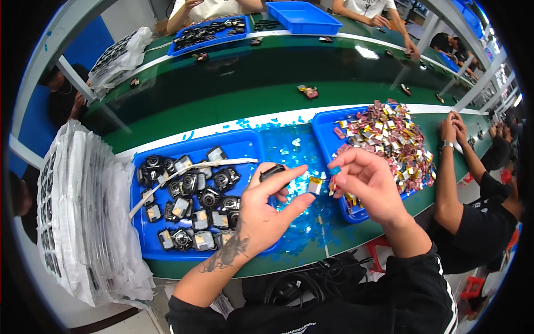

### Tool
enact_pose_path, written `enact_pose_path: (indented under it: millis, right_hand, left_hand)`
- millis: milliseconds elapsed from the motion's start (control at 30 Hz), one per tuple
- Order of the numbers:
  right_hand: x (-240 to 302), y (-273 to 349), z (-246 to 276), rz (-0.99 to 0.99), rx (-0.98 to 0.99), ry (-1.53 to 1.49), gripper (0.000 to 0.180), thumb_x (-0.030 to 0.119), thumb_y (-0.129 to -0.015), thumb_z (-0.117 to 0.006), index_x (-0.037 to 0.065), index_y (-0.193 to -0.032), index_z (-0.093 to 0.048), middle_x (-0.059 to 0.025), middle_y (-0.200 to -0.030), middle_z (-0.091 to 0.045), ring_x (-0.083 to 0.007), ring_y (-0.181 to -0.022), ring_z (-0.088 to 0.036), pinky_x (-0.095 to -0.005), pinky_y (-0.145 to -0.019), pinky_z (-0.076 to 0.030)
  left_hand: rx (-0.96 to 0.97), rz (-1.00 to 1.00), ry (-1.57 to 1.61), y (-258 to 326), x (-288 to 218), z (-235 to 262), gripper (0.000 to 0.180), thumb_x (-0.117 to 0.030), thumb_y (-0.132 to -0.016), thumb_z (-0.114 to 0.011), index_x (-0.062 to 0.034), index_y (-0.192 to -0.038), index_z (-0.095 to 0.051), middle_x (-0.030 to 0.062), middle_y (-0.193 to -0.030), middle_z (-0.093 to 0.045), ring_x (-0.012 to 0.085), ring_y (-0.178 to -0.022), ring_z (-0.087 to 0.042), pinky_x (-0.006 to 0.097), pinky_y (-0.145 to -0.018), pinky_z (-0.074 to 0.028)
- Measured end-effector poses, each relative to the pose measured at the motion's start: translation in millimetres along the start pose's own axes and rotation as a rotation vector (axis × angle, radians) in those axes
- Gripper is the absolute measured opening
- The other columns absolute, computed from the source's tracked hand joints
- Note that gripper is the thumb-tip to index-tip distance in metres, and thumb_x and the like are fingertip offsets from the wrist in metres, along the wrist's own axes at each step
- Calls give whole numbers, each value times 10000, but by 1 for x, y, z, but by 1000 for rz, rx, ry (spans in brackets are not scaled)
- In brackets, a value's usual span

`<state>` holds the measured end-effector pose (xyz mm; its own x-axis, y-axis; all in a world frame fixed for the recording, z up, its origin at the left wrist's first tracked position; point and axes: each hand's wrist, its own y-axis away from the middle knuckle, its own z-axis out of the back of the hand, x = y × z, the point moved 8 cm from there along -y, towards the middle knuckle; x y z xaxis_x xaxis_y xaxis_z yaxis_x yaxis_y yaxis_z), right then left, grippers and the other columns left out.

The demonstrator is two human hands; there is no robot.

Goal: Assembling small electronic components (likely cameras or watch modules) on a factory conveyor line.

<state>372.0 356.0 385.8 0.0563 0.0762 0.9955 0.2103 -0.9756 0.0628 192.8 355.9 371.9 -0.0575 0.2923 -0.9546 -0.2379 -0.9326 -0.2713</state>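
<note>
1. My green surface (347, 234) carries a blue tray (146, 228) at my 10 o'clock.
2. At 1 o'clock sits a second blue tray (327, 147).
3. Between them, toward 12, shiny blue scraps (295, 228) litter it.

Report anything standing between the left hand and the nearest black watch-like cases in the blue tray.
Nothing visible stands between the left hand and those cases; a whitish strip slants across the blue tray beyond them.

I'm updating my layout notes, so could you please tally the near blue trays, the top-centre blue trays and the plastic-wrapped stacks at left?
Near blue trays: 2
Top-centre blue trays: 2
Plastic-wrapped stacks: 2
Total: 6
</note>
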Motion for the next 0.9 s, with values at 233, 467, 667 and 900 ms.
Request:
enact_pose_path:
  millis: [233,467,667,900]
  right_hand:
    - [4,11,-34,343,-86,425,240,-16,-833,-700,-16,-1017,-546,-80,-905,-655,-132,-844,-684,-255,-720,-558]
    - [10,15,-50,331,1,532,223,24,-796,-755,0,-943,-589,-70,-878,-663,-131,-786,-677,-269,-697,-557]
    - [24,-3,-24,231,-7,392,148,61,-854,-692,13,-961,-602,-31,-816,-618,-88,-739,-610,-238,-618,-505]
    - [25,-2,-35,312,82,669,103,63,-874,-651,27,-921,-567,-85,-787,-604,-209,-731,-623,-318,-602,-504]
  left_hand:
    - [20,32,-70,3,0,-5,243,-133,-769,-800,-61,-996,-749,55,-1014,-581,118,-842,-565,247,-658,-470]
    - [-81,6,58,6,3,1,129,-46,-827,-711,0,-947,-719,105,-1051,-592,163,-912,-611,266,-771,-509]
    - [-22,-68,-102,5,-9,-5,124,-49,-835,-702,4,-945,-684,128,-1055,-587,221,-933,-626,316,-805,-512]
    - [9,-94,-147,8,-10,-10,135,-57,-823,-715,-6,-945,-689,128,-1051,-589,248,-933,-631,333,-817,-509]
